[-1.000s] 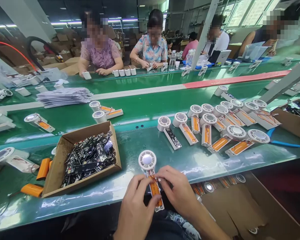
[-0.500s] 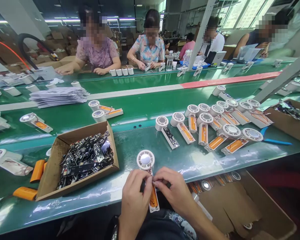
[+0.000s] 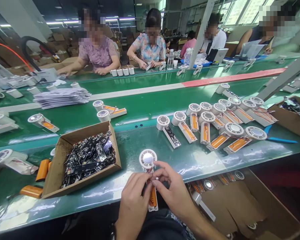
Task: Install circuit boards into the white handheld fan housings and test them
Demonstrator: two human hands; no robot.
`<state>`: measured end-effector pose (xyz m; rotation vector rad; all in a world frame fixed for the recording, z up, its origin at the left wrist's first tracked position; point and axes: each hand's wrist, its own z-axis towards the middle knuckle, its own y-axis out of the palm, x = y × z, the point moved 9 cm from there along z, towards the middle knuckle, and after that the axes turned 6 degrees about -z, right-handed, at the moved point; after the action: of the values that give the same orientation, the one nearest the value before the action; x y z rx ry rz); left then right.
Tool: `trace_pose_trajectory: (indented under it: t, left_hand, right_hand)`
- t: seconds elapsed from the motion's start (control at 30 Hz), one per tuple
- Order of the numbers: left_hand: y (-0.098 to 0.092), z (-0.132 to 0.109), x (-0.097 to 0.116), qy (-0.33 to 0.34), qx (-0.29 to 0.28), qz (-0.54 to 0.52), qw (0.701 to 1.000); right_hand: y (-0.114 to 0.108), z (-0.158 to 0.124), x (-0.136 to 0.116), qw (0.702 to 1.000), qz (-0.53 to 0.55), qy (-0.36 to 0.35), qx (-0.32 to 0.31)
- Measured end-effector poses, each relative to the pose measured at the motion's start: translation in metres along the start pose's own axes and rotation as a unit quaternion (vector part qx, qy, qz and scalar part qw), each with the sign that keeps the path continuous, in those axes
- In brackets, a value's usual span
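Observation:
A white handheld fan (image 3: 148,159) with a round slotted head lies at the bench edge in front of me, its handle pointing toward me. An orange battery (image 3: 153,197) shows in the handle's open body. My left hand (image 3: 136,196) is closed over the handle's left side, thumb and fingers pinching just below the head. My right hand (image 3: 171,188) is pinched at the other side around the fan's thin wires, with a tiny white piece at its fingertips. Its index finger reaches up to the head's rim. The fingers hide most of the wiring.
A cardboard box (image 3: 50,173) of black circuit boards stands left, beside loose orange batteries (image 3: 31,191). Several fans (image 3: 208,117) with exposed batteries are grouped right, near blue tweezers (image 3: 281,140). A large carton (image 3: 245,203) sits below the bench edge. Co-workers (image 3: 150,46) sit across the green line.
My right hand has shifted slightly up, its index finger now raised to the fan head. A tiny white piece now shows at its fingertips. My left hand stays at the handle.

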<state>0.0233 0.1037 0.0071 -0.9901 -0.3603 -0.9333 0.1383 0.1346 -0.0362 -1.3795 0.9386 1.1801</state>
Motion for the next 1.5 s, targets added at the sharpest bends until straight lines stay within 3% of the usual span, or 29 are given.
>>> trace_pose_trajectory:
  t: [0.13, 0.27, 0.37, 0.43, 0.53, 0.6, 0.73, 0.83, 0.97, 1.17, 1.37, 1.5]
  left_hand:
    - [-0.003, 0.002, 0.006, 0.036, 0.017, -0.002, 0.999]
    - [-0.018, 0.002, 0.005, 0.034, 0.079, 0.013, 0.996]
    - [-0.024, 0.007, -0.011, -0.037, 0.097, -0.009, 0.995]
    - [-0.023, 0.01, -0.031, -0.135, 0.092, -0.058, 0.985]
    - [-0.01, 0.008, -0.063, -0.304, 0.076, -0.205, 0.927]
    - [0.0, 0.006, -0.071, -0.362, 0.071, -0.292, 0.883]
    - [0.01, 0.002, -0.073, -0.384, 0.078, -0.366, 0.844]
    - [0.016, -0.005, -0.073, -0.391, 0.087, -0.397, 0.826]
    - [0.016, -0.012, -0.071, -0.383, 0.1, -0.396, 0.829]
    - [0.002, -0.016, -0.068, -0.376, 0.125, -0.316, 0.862]
    - [0.006, -0.015, -0.061, -0.315, 0.044, -0.267, 0.91]
    - [0.001, -0.015, -0.062, -0.288, 0.039, -0.206, 0.934]
  right_hand:
    - [-0.001, 0.011, -0.016, 0.997, -0.063, -0.048, 0.0]
    - [0.0, 0.015, -0.03, 0.992, -0.038, -0.12, 0.019]
    - [-0.007, 0.013, -0.016, 0.992, 0.036, -0.091, 0.074]
    - [-0.007, 0.012, 0.0, 0.99, 0.105, -0.043, 0.086]
    - [-0.003, 0.011, 0.017, 0.98, 0.179, 0.01, 0.08]
    - [-0.003, 0.009, 0.014, 0.981, 0.179, 0.003, 0.074]
    - [-0.002, 0.004, -0.012, 0.993, 0.052, -0.083, 0.069]
    - [0.002, -0.002, -0.035, 0.976, -0.083, -0.175, 0.097]
    - [0.008, -0.009, -0.047, 0.946, -0.173, -0.236, 0.137]
    - [0.005, -0.008, -0.043, 0.934, -0.23, -0.221, 0.164]
    - [-0.002, -0.001, -0.034, 0.952, -0.196, -0.17, 0.161]
    - [0.001, -0.001, -0.036, 0.951, -0.19, -0.194, 0.151]
